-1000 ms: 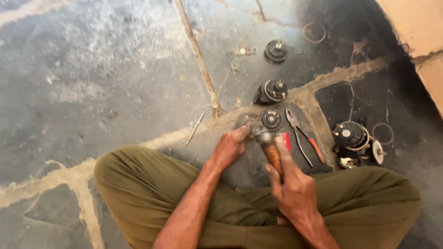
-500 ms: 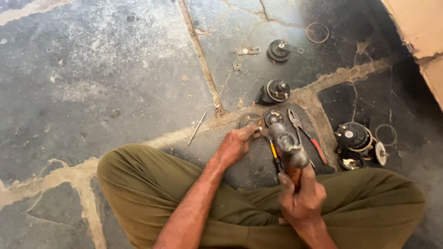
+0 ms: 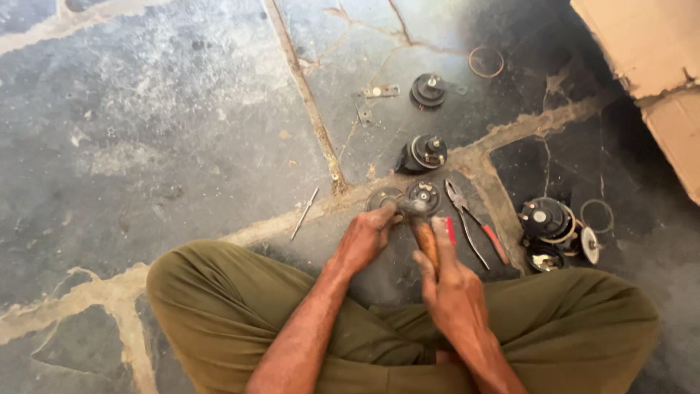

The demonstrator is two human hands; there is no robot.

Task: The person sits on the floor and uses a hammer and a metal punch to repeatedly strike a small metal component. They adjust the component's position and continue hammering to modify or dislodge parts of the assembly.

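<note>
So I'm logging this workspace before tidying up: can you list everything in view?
hammer: one, wooden handle, metal head, gripped in right hand.
round metal part: one, dark, on floor under left fingers.
round black units: three separate, at; a cluster at right.
pliers: one, red handles, right of hammer.
metal bracket: one, grey, upper centre.
wire rings: two.
thin rod: one, grey.
cardboard box: one, tan, top right.
stone floor: grey, cracked.
left hand; right hand.
</note>
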